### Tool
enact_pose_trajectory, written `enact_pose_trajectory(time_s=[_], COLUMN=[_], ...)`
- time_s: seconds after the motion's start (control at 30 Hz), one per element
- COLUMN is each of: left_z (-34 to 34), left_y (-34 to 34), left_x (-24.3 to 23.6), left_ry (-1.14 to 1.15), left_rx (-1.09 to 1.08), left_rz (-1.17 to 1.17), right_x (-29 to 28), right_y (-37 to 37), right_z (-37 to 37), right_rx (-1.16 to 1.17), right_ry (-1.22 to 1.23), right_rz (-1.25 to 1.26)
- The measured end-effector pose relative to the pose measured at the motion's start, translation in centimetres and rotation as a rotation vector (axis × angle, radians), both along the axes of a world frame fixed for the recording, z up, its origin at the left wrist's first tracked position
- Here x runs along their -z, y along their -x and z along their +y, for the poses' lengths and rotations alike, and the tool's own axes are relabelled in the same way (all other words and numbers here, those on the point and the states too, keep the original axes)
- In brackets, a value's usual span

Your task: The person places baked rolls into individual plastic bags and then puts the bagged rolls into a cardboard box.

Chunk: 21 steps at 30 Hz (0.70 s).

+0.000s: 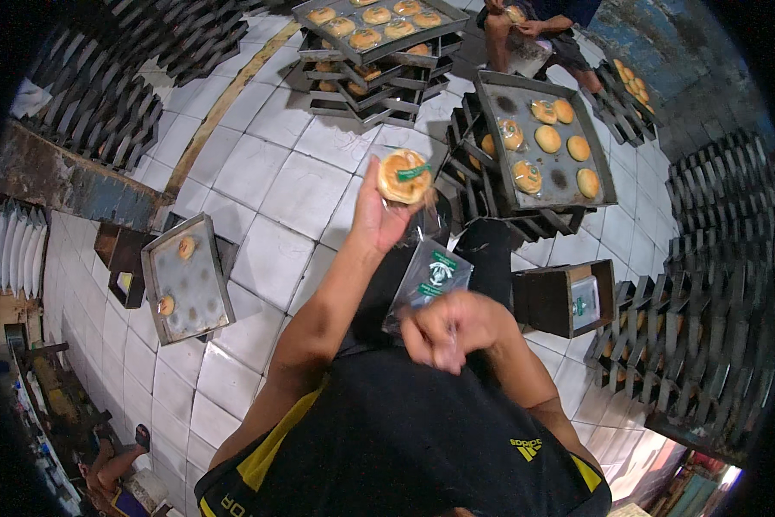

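Observation:
My left hand (377, 215) is raised over the floor and closed around a round golden bun (404, 177) in a clear plastic bag with green print. The bun's browned top faces up. On my lap lies a stack of clear plastic bags (433, 274) with green and white print. My right hand (456, 330) is over the near end of that stack, its fingers curled and smeared by motion. Whether it touches the bags or holds anything does not show. Ahead to the right, a metal tray (568, 191) carries several buns, some bagged and some bare.
Stacked trays (379, 53) of bagged buns stand ahead. To the left, a tray (186, 327) bears two buns. A wooden box (542, 297) with printed bags is at my right. Tray racks (706, 215) line the right side. Another person (534, 34) sits beyond, holding a bun.

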<state>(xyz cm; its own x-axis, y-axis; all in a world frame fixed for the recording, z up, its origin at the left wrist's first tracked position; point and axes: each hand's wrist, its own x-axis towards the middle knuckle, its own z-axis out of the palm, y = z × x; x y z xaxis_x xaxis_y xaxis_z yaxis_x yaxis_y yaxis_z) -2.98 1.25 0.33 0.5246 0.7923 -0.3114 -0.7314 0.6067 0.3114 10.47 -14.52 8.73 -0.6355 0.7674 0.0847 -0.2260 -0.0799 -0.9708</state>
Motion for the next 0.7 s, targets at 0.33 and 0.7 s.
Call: enact_pose_trajectory(time_s=[0.33, 0.7], left_z=[-4.4, -3.7], left_y=[1.8, 0.5], left_x=[-1.2, -1.4], left_ry=[-0.425, -0.606], left_rx=[-0.067, -0.172], left_rz=[0.612, 0.63], right_x=[1.0, 1.4], right_y=[-1.1, -2.2], right_z=[2.0, 4.1], right_rx=[0.941, 1.063], right_ry=[-0.604, -0.454], right_rz=[-0.743, -0.722])
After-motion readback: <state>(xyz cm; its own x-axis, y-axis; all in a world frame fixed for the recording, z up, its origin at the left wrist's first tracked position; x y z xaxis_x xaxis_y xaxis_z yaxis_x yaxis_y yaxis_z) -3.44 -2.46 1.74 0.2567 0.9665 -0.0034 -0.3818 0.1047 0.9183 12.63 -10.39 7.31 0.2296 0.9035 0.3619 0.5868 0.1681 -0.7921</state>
